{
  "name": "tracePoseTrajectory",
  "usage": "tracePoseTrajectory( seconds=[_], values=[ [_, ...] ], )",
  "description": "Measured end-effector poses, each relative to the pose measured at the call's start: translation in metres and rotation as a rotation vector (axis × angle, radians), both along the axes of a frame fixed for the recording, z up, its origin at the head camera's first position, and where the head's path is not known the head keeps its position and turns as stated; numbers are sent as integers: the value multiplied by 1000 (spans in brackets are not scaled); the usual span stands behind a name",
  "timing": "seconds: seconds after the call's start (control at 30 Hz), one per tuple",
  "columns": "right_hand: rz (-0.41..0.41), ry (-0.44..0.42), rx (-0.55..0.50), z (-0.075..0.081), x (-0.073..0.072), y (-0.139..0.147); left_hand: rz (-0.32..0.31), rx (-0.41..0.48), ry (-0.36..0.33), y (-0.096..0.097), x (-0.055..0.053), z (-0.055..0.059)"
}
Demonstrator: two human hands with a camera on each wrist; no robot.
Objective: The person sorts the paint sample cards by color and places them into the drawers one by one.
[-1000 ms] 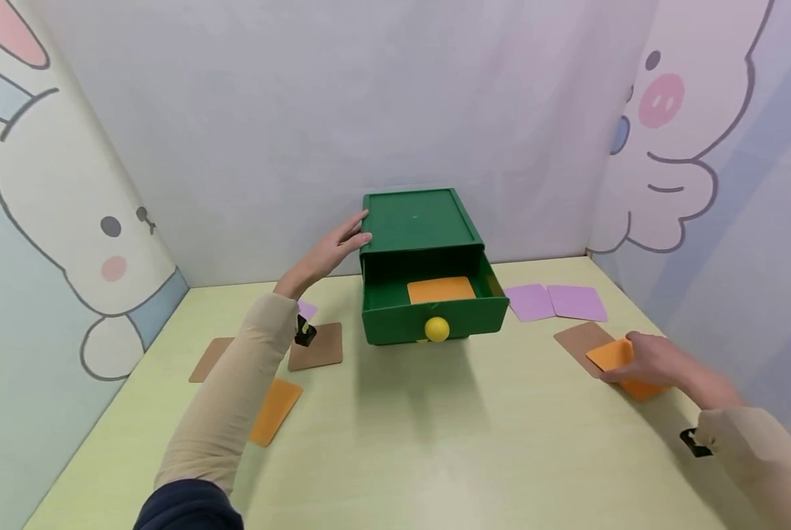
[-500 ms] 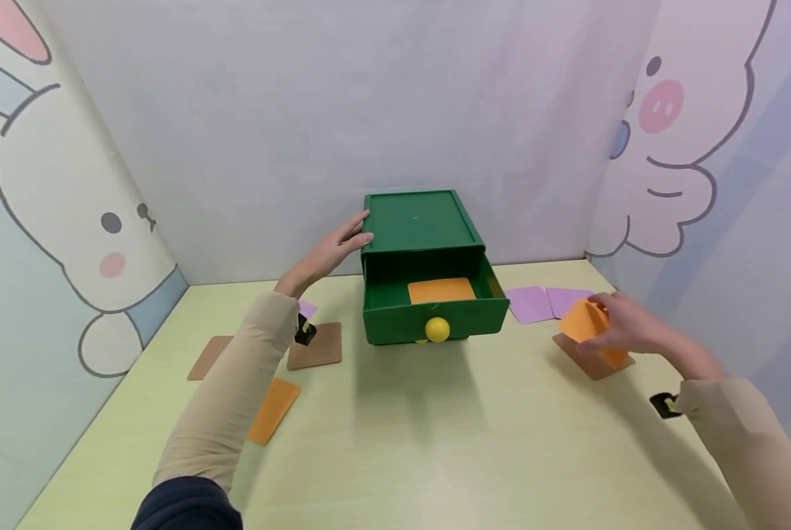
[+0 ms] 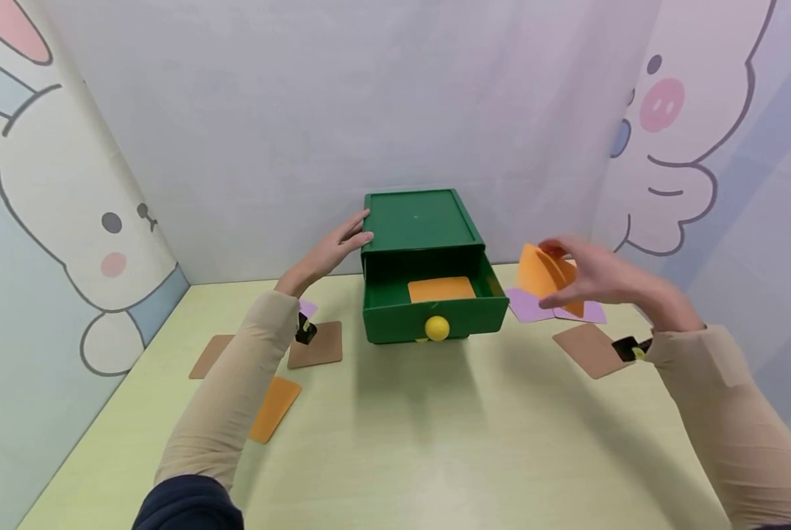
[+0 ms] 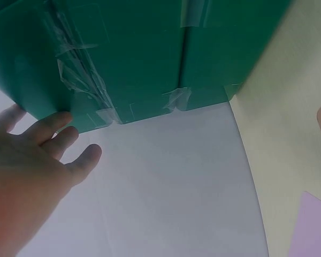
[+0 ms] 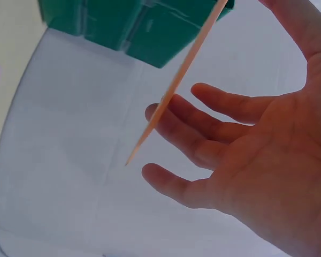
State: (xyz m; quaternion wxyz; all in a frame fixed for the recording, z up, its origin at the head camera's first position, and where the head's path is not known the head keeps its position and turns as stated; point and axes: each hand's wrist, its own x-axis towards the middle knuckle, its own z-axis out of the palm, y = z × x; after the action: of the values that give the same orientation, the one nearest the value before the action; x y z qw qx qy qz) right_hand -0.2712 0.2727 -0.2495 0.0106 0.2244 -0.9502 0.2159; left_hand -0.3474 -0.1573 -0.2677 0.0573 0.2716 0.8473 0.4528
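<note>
A green drawer box [image 3: 421, 221] stands against the back wall with its drawer [image 3: 395, 322] pulled out. The drawer's front has a round yellow knob [image 3: 437, 329], and an orange card [image 3: 441, 289] lies inside. My left hand [image 3: 329, 254] rests on the box's left side near the top, fingers extended; the left wrist view shows this hand [image 4: 32, 171] against the taped green side [image 4: 144, 64]. In the air to the right of the drawer, my right hand [image 3: 607, 276] pinches a bent orange card [image 3: 537, 272]. The right wrist view shows that card [image 5: 176, 83] edge-on.
Two purple cards [image 3: 527, 305] lie under the right hand, with a brown card [image 3: 587, 350] nearer. Left of the box are two brown cards [image 3: 316, 346], an orange card [image 3: 276, 408] and a partly hidden purple card [image 3: 307, 308]. Walls with cartoon animals enclose the pale table [image 3: 435, 456].
My right hand has lifted the orange card off the right side of the table and carried it up and leftward, uncovering the brown card. The left hand has stayed at the box.
</note>
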Motion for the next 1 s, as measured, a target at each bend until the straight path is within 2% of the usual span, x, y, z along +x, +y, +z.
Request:
tracePoseTrajectory(
  seconds=[0.17,0.33,0.6,0.77,1.0],
  values=[
    [49,3,-35,22,-1,-16,12,-25,7,1,2,-1],
    [121,32,-50,35,-3,-37,0,-18,4,2,2,-2],
    [238,72,34,46,-6,-80,-7,-6,2,3,1,-2],
    [318,76,35,48,-10,-99,-11,-10,4,4,0,-1],
    [369,25,47,50,-10,-115,13,6,34,-2,-27,-23]
  ],
)
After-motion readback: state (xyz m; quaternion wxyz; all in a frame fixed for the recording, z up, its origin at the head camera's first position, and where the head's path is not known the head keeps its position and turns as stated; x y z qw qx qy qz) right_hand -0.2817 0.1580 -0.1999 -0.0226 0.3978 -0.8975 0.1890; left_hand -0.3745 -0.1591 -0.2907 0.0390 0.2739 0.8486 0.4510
